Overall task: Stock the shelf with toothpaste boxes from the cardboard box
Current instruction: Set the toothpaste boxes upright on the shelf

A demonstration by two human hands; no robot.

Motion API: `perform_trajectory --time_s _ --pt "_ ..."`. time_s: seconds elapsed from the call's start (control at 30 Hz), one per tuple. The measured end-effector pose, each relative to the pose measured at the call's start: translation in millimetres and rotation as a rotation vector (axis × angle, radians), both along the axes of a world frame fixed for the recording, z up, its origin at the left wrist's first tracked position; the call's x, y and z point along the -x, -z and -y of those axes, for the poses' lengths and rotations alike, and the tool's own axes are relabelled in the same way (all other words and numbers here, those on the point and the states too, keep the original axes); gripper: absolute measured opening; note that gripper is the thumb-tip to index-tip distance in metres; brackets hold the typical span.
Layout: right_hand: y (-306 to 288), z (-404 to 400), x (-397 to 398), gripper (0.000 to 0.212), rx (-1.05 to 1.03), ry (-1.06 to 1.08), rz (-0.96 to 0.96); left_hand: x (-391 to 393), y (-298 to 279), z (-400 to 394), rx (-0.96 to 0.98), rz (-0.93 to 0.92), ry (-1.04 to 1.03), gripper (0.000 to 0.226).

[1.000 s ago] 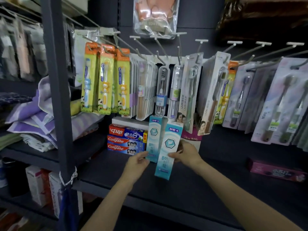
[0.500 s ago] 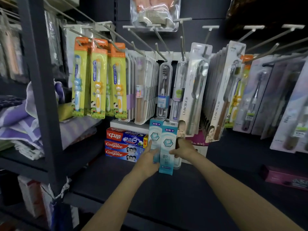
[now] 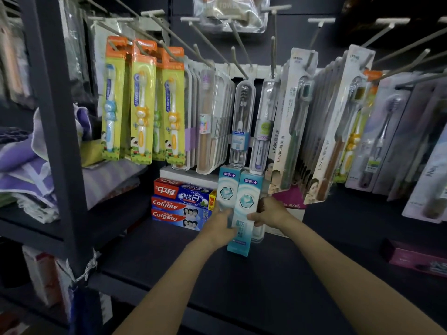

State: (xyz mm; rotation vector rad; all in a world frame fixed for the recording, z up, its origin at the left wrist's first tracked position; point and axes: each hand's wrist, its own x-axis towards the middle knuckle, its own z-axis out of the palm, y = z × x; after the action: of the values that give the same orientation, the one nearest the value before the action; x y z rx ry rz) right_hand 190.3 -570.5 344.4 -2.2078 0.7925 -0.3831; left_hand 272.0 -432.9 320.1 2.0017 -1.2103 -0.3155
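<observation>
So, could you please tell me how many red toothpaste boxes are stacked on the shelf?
3, stacked flat left of the upright teal boxes: the Chinese-branded box on top, a Colgate box beneath, another Colgate box at the bottom. More may hide behind.

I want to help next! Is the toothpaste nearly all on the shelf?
Some is: three red boxes lie stacked, one teal box stands upright. Both hands, left hand and right hand, hold a second teal box beside it. The cardboard box isn't visible, so what's left is unknown.
</observation>
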Motion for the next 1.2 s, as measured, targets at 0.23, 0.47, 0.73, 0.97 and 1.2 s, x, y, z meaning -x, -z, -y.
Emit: perform_trajectory --time_s 0.23,0.47,0.73,0.97,1.2 --pt "-0.9 8.1 -6.9 0.036 0.056 0.039 -0.018 -4.0 -1.4 3.0 -0.063 0.016 -0.011 0.054" --pt "-0.7 3.2 -4.9 0.039 0.071 0.074 0.002 -0.6 4.8 1.9 -0.066 0.015 -0.022 0.055" --pt "9.7 -5.0 1.1 0.038 0.035 0.152 0.041 9.9 20.1 -13.0 -0.059 0.005 0.003 0.060" --pt "21.0 -14.5 -3.4 0.044 0.112 0.235 0.051 15.8 22.1 -20.7 -0.088 0.006 0.054 0.065" --pt "18.7 -6.6 -9.4 0.044 0.130 0.207 0.019 16.5 25.5 -17.3 -0.134 0.024 0.045 0.069"
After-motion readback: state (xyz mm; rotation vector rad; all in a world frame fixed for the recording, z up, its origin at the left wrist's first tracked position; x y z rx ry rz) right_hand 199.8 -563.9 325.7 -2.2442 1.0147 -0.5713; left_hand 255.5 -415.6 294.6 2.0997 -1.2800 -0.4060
